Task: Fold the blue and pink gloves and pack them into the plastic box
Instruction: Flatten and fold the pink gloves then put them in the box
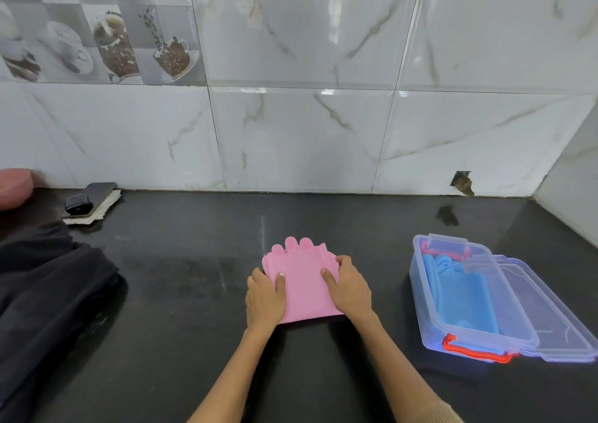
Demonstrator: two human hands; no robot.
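The pink gloves [302, 280] lie folded in a flat stack on the dark counter, fingertips pointing toward the wall. My left hand [265, 298] grips the stack's left edge with the thumb on top. My right hand [349, 288] holds the right edge, thumb also on top. To the right stands the clear plastic box [420, 309] with red latches. The blue gloves [462, 296] lie folded inside it. Its clear lid [550, 319] rests against the box's right side.
A dark cloth [48, 293] lies heaped at the left. A phone and a small black device [90, 200] sit on papers by the wall. A pink round object [14, 187] is at the far left. A tiled wall closes the back and right.
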